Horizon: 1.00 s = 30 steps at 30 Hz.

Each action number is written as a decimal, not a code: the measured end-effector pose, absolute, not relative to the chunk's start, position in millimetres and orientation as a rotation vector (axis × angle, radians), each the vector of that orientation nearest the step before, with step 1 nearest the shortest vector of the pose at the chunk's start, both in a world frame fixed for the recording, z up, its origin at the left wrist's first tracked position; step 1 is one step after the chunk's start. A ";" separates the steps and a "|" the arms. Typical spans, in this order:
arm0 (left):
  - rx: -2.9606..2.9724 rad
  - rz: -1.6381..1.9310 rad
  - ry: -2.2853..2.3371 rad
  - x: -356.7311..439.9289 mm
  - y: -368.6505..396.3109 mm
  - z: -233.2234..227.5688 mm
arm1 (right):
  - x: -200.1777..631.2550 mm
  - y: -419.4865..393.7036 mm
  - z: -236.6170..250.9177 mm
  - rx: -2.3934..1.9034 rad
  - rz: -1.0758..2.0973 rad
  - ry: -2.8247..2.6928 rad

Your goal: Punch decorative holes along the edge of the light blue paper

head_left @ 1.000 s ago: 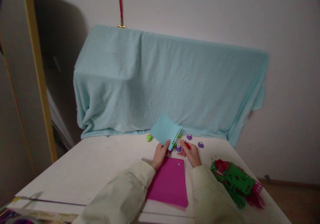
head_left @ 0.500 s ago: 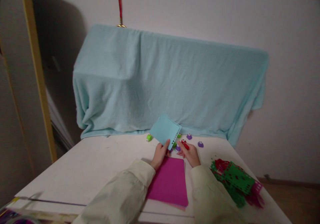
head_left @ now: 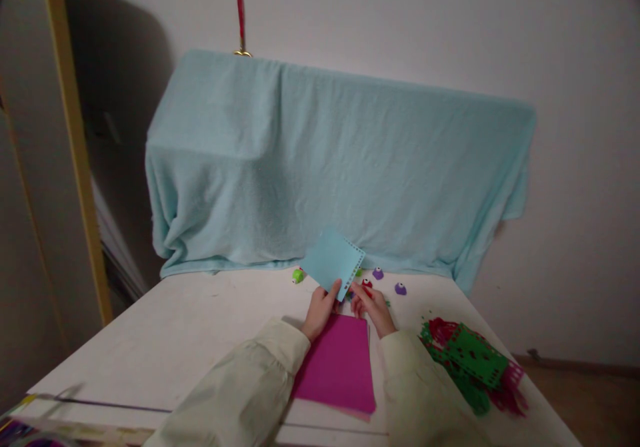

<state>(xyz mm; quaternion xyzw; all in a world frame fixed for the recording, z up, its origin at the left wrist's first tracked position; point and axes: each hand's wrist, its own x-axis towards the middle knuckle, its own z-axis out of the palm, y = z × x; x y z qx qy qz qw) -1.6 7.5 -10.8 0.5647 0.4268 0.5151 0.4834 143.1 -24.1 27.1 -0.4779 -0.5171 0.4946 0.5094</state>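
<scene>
We pinched the light, floppy blue sheet [head_left: 331,261] at its lower corner with our left hand [head_left: 320,308]; our right hand [head_left: 369,307] gripped a small red punch [head_left: 365,288] near the tabletop's [head_left: 200,327] far edge.

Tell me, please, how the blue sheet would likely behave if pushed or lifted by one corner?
Held at one corner by the left hand, the blue sheet stands up flat, so probably light yet fairly stiff. Its punched edge looks apt to tear.

2 purple punches [head_left: 379,273], 1 green [head_left: 298,276]
</scene>
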 end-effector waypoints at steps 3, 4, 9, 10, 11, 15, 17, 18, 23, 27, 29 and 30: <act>1.423 1.241 1.006 -1.0 6.6 -9.2 | 135.0 -24.7 23.8 -1.008 1.292 -1.223; 1.428 1.237 0.994 -0.6 6.3 -8.7 | 133.5 -25.0 22.2 -0.973 1.299 -1.216; 1.416 1.248 0.952 1.1 3.9 -6.4 | 134.3 -23.6 15.5 -0.914 1.224 -1.162; 1.417 1.249 0.938 1.2 3.1 -5.6 | 135.2 -23.0 15.1 -0.909 1.212 -1.150; 1.418 1.247 0.926 1.1 2.2 -4.6 | 135.9 -22.6 15.0 -0.904 1.207 -1.138; 1.410 1.231 0.904 0.6 -0.4 -0.5 | 137.1 -22.4 16.8 -0.909 1.219 -1.108; 1.405 1.228 0.893 0.5 -0.6 0.6 | 136.9 -23.1 18.3 -0.925 1.204 -1.097; 1.405 1.227 0.889 0.5 -0.5 0.8 | 136.9 -23.5 19.2 -0.932 1.191 -1.094; 1.409 1.232 0.917 0.8 -0.6 1.7 | 136.8 -25.9 23.2 -0.944 1.187 -1.089; 1.412 1.213 0.943 0.1 -1.4 4.4 | 136.2 -26.9 25.1 -0.997 1.152 -1.085; 1.414 1.207 0.942 -0.3 -1.1 4.7 | 136.2 -26.4 25.1 -1.016 1.137 -1.092; 1.416 1.205 0.938 -0.3 -0.7 4.4 | 136.2 -25.9 24.9 -1.020 1.135 -1.094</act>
